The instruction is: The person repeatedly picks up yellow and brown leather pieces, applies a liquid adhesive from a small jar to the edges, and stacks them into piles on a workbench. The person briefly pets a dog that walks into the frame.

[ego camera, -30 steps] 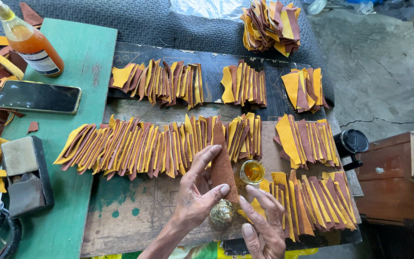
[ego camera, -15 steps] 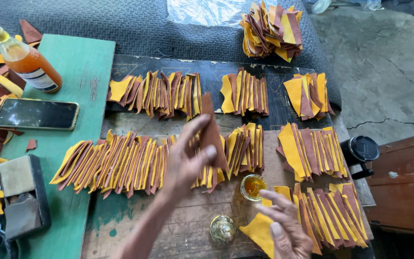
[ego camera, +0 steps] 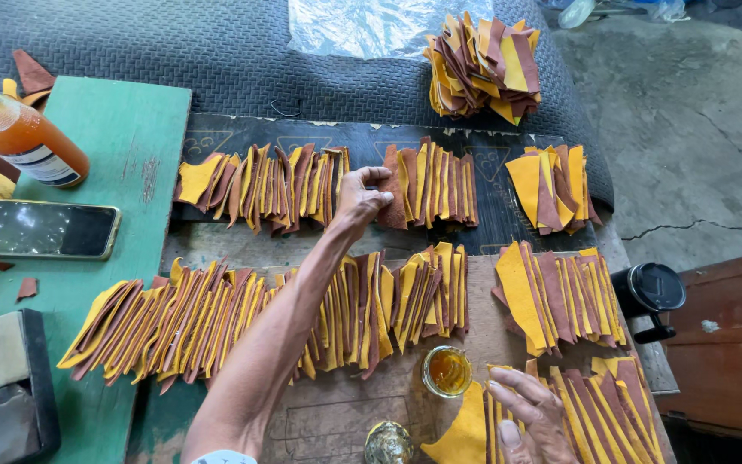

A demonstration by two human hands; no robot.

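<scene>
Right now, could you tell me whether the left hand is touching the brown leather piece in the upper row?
Touching. The head view shows the left hand with its fingertips pinched on the brown leather piece.

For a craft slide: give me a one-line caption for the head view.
Left hand sets a brown piece in a fanned row; right hand rests on yellow pieces.

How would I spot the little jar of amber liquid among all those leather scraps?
Start at the long fanned row of yellow and brown leather pieces across the middle of the wooden board. Just below that row's right end, above the right hand, stands the small open glass jar. It is the only round, shiny thing there, holding amber liquid, while everything beside it is flat and matte.
</scene>
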